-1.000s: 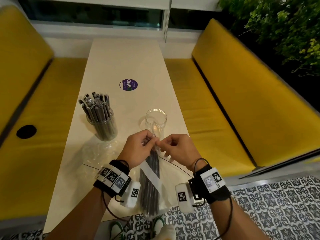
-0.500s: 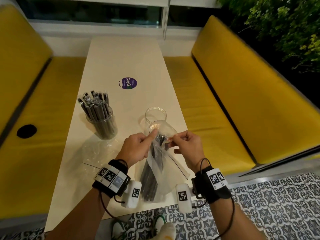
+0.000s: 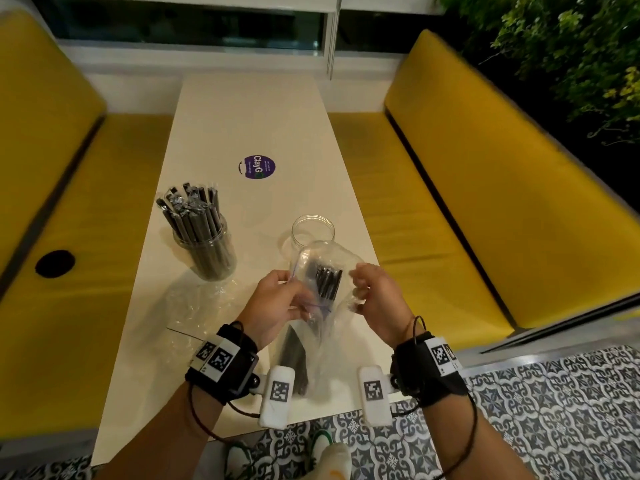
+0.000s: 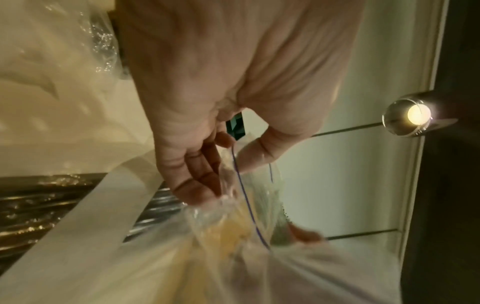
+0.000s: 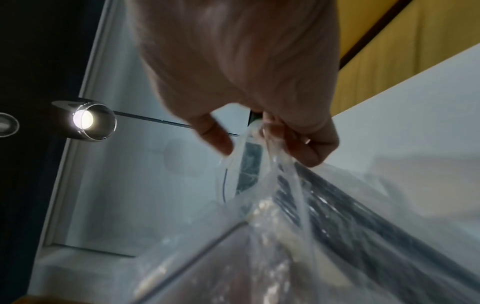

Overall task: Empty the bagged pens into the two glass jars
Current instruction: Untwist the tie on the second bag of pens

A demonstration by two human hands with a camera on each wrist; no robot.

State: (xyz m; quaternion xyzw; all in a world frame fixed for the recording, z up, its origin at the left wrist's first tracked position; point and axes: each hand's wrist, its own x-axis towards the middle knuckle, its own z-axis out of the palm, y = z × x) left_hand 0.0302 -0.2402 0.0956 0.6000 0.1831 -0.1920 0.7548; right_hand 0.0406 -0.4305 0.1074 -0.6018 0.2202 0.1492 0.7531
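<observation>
You are about halfway through — the left jar [image 3: 207,252] already stands packed with dark pens, while the right jar [image 3: 312,233] just beyond your hands looks empty. A crumpled clear bag [image 3: 194,306] lies flat on the table [image 3: 256,109] near the full jar, which I judge to be one already emptied.

The second bag [image 3: 320,306] is in the air between your hands, above the near end of the table, its mouth pulled wide and facing the empty jar. Your left hand [image 3: 277,299] pinches one lip of the mouth between thumb and fingers; your right hand [image 3: 375,299] pinches the opposite lip, the other fingers curled. The bagged pens [image 3: 327,280] sit upright inside, their tips showing at the opening, none of them out yet.

What is left, as I judge it — tip or draw this bundle into the right jar, then put the bag down.
</observation>
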